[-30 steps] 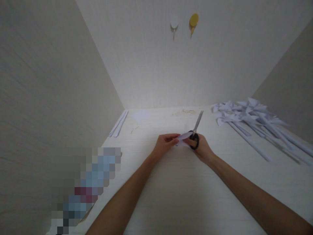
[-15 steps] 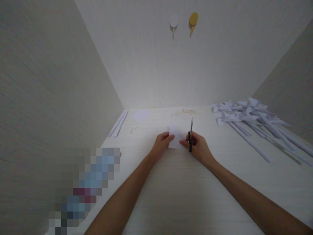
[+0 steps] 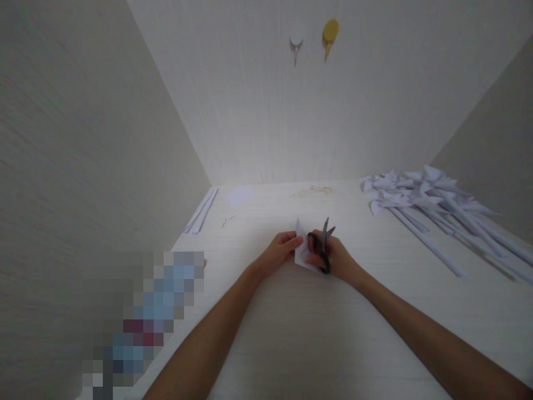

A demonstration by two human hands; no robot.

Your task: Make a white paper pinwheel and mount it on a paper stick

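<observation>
A small white sheet of paper [image 3: 301, 257] is held upright and tilted between my hands, above the table. My left hand [image 3: 283, 247] pinches its left side, thumb on the near face. Black-handled scissors [image 3: 325, 244] hang on the fingers of my right hand [image 3: 335, 258], their blades parted and pointing away from me. The right thumb and fingertips are also at the paper's right side, partly covered by the scissor handles. The blades stand apart from the paper.
Several white paper pinwheels [image 3: 428, 191] on rolled paper sticks lie in a pile at the right. Two rolled paper sticks [image 3: 201, 211] and white paper [image 3: 240, 195] lie back left. Small brownish bits [image 3: 320, 190] lie near the wall. A blurred-out object [image 3: 158, 305] is at the left edge.
Both hands have come slightly nearer to me and the paper has tilted. The scissors have turned in my right hand, and their blades are now parted.
</observation>
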